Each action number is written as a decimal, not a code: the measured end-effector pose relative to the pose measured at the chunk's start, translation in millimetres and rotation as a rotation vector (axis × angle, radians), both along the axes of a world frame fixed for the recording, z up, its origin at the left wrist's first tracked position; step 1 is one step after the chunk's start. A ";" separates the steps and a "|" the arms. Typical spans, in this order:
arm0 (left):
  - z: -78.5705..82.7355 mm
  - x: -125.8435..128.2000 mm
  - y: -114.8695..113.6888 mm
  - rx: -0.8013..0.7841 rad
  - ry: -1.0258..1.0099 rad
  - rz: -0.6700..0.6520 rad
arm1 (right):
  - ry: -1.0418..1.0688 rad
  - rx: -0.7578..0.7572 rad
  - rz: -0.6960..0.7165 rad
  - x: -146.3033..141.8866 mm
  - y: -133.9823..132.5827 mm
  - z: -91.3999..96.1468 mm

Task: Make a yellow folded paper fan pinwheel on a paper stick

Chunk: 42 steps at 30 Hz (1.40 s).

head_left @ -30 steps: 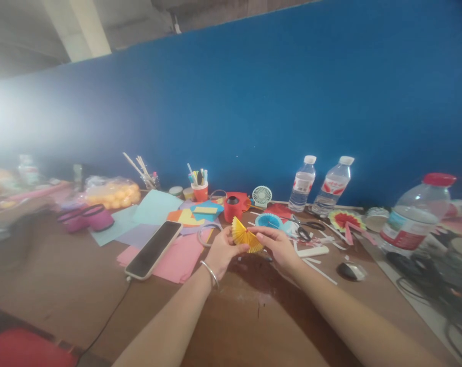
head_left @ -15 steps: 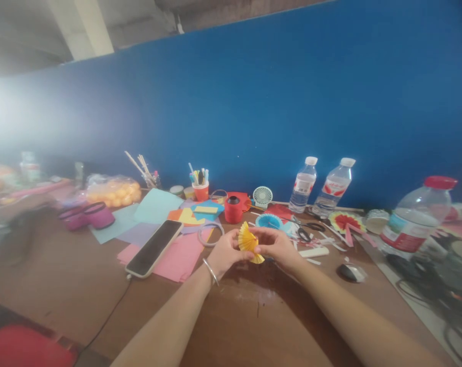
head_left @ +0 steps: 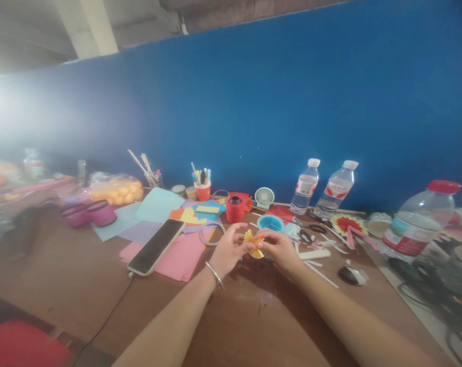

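Pleated yellow paper (head_left: 249, 237), one: both hands held it above the surface (head_left: 242, 326); fingertips hid part of its middle from me. Left hand (head_left: 230, 250): thumb and finger pinched it, others loosely parted. Right hand (head_left: 283, 251): fingers were closed on its right side. Red object (head_left: 24, 346), lower left: cut off. Cables (head_left: 418, 275), far right: I found them blurred.

Yellow pleated paper (head_left: 255, 251), blue pleated rosette (head_left: 270, 223), red rosette (head_left: 344, 224) edged pale yellow, pink sheets (head_left: 179, 260), plain blue wall (head_left: 254, 102)
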State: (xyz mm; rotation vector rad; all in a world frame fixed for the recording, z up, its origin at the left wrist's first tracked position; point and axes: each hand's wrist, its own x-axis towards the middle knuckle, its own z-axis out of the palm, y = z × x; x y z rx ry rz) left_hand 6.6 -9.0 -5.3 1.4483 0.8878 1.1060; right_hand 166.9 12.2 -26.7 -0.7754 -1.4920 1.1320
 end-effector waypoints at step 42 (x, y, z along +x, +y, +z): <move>-9.3 -6.8 4.6 0.738 0.767 0.286 | -0.636 0.638 -0.128 12.6 1.1 -0.6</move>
